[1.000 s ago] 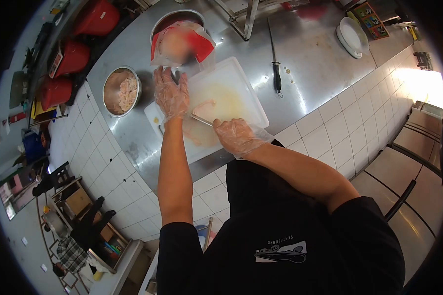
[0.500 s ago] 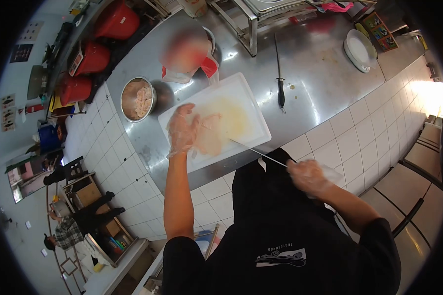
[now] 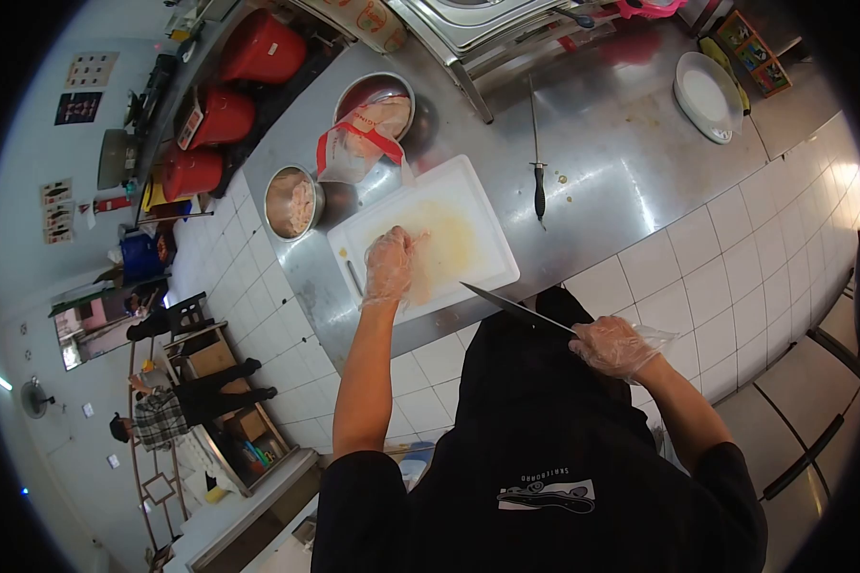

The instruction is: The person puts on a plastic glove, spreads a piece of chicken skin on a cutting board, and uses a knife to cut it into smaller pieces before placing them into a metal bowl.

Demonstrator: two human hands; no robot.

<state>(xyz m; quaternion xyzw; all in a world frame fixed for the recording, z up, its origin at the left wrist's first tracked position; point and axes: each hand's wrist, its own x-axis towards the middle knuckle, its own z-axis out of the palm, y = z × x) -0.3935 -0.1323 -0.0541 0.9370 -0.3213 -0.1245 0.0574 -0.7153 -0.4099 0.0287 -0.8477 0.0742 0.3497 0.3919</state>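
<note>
Clear plastic gloves cover both hands. The left hand [image 3: 390, 265] lies on a pale raw piece of meat [image 3: 420, 282] near the front edge of the white plastic cutting board [image 3: 468, 205]. Its fingers are stretched out flat and pressing rather than gripping, probably to stop the slippery piece sliding. The right hand [image 3: 613, 346] has its fingers curled tight around the handle of a long steel knife [image 3: 511, 307]. The tip is at the board's near corner, off to the side of the left hand, over the steel tabletop [image 3: 621, 143].

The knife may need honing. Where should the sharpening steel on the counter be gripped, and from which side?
Likely by the black handle of the sharpening steel: it lies flat with that thicker end toward the near edge of the counter, so come from above on that side.
</note>
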